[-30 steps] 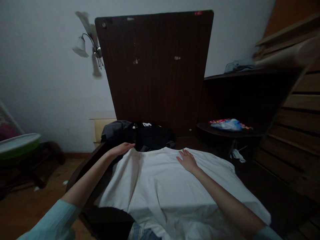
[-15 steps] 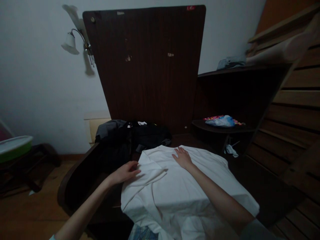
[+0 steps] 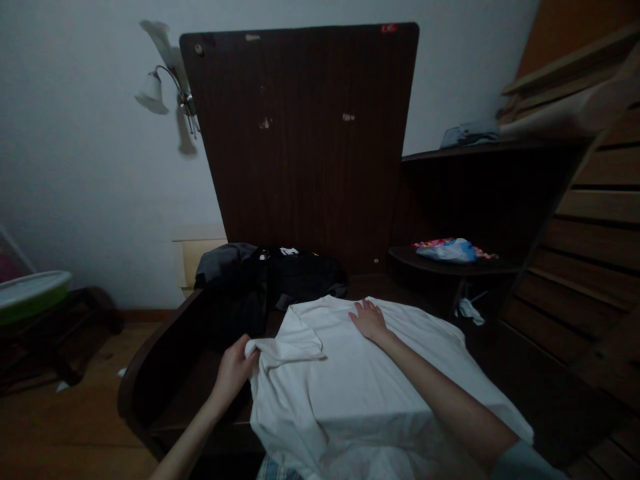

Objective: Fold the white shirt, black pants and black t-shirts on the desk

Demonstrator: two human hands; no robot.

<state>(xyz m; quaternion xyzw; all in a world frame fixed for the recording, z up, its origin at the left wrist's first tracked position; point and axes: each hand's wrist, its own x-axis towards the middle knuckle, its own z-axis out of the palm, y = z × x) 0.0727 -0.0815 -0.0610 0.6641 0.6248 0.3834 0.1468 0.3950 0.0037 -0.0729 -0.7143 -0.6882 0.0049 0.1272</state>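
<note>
A white shirt (image 3: 360, 380) lies spread over the dark wooden desk (image 3: 200, 393), its near part hanging over the front edge. My left hand (image 3: 237, 368) is closed on the shirt's left sleeve and holds that corner out to the left, slightly raised. My right hand (image 3: 369, 320) rests flat on the shirt near its far edge, fingers spread. Some blue plaid fabric (image 3: 280, 469) shows under the shirt at the bottom.
Dark clothes or bags (image 3: 305, 273) are heaped at the back left of the desk. A plastic bag (image 3: 450, 251) sits on a corner shelf (image 3: 425, 265) to the right. Wooden slats (image 3: 590, 247) border the right side. A green basin (image 3: 35, 300) stands at far left.
My left hand has closed on the sleeve and pulled it left and toward me. The right hand stays flat on the shirt. The view has shifted slightly.
</note>
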